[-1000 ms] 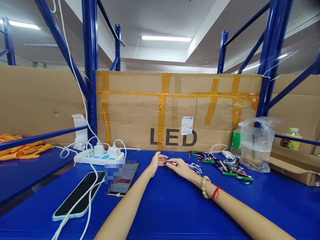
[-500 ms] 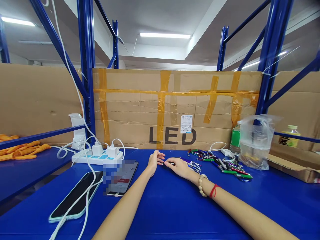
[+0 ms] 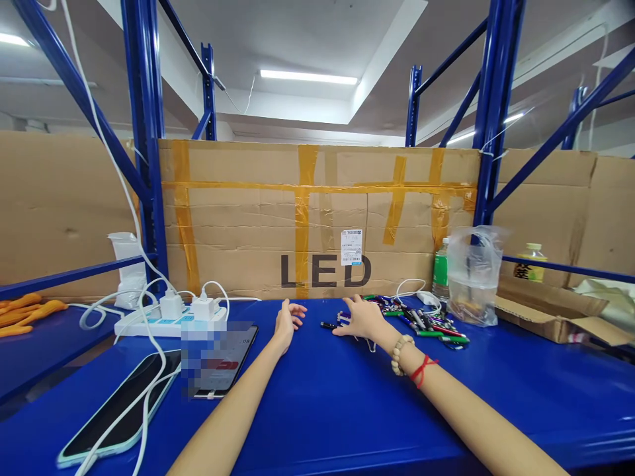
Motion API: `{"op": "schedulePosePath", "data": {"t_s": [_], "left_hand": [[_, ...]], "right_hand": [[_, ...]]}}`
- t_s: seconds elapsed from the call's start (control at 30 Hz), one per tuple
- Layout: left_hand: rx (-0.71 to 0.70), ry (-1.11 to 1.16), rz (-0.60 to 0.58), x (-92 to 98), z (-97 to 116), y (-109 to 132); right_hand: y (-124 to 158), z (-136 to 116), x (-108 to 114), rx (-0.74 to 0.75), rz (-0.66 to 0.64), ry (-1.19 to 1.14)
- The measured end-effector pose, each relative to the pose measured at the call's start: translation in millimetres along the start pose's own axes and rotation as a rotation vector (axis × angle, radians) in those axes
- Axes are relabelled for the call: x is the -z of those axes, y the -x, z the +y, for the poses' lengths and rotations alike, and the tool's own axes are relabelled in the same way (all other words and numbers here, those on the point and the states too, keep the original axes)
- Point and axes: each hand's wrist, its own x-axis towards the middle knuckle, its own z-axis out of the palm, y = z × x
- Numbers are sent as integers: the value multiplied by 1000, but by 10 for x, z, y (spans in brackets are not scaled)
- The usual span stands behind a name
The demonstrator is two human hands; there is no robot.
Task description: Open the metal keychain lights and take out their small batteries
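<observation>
My left hand (image 3: 286, 320) rests on the blue table (image 3: 337, 403) with its fingers apart and nothing in it. A small black pen-like piece (image 3: 327, 325) lies on the table between my two hands, touching neither. My right hand (image 3: 364, 317), with a bead bracelet and a red string at the wrist, is spread flat at the left edge of a pile of small coloured pens with key rings (image 3: 426, 322). Whether its fingers grip anything is hidden beneath the palm.
A taped cardboard box marked LED (image 3: 317, 218) closes the back. At left are a power strip with chargers (image 3: 163, 322), two phones (image 3: 221, 360) (image 3: 119, 410) and white cables. A plastic bag (image 3: 473, 277), a green bottle (image 3: 440, 274) and an open carton (image 3: 546, 311) stand at right.
The small black piece held between both hands now lies on the table. My right hand has moved right onto the pile, and my left hand has drawn back open. The view has shifted right.
</observation>
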Motion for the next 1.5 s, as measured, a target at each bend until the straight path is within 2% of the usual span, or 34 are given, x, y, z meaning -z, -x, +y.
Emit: {"op": "schedulePosePath", "data": {"t_s": [0.1, 0.23, 0.43, 0.53, 0.6, 0.7, 0.83, 0.93, 1.03, 1.1, 1.17, 1.23, 1.3, 1.37, 1.4, 1.5], "left_hand": [[16, 16, 7, -7, 9, 8], [0, -88, 0, -17, 16, 27], [-179, -591, -45, -46, 49, 143], [-290, -789, -93, -73, 128, 233], [-395, -961, -134, -95, 171, 274], [-484, -1082, -201, -129, 167, 284], [-399, -1063, -260, -144, 67, 232], [-362, -1027, -278, -122, 14, 195], [-340, -1005, -312, -95, 8, 184], [-318, -1010, -321, -89, 17, 184], [-306, -1038, -306, -91, 27, 185], [-307, -1103, -264, -95, 31, 182], [-306, -1185, -197, -94, 23, 175], [-251, -1231, -118, -83, 3, 164], [-202, -1229, -90, -75, -10, 158], [-69, -1152, -88, -55, -55, 133]], "right_hand": [[9, -4, 26, -156, -106, 56], [-4, -42, 37, -154, -136, 37], [-35, 18, -10, -185, -205, -37], [-44, 76, -90, -146, -288, -116], [-52, 97, -159, -85, -309, -148], [-74, 89, -277, 63, -249, -199], [-85, -22, -403, 365, -174, -415], [-59, -153, -408, 610, -156, -587], [-47, -191, -320, 684, -168, -642], [-61, -110, -220, 616, -171, -563], [-85, 48, -99, 464, -180, -456], [-104, 240, 13, 322, -239, -340], [-114, 416, 87, 199, -367, -258], [-118, 535, 105, 137, -565, -271], [-118, 567, 94, 116, -608, -318], [-117, 544, 16, 128, -612, -495]]}}
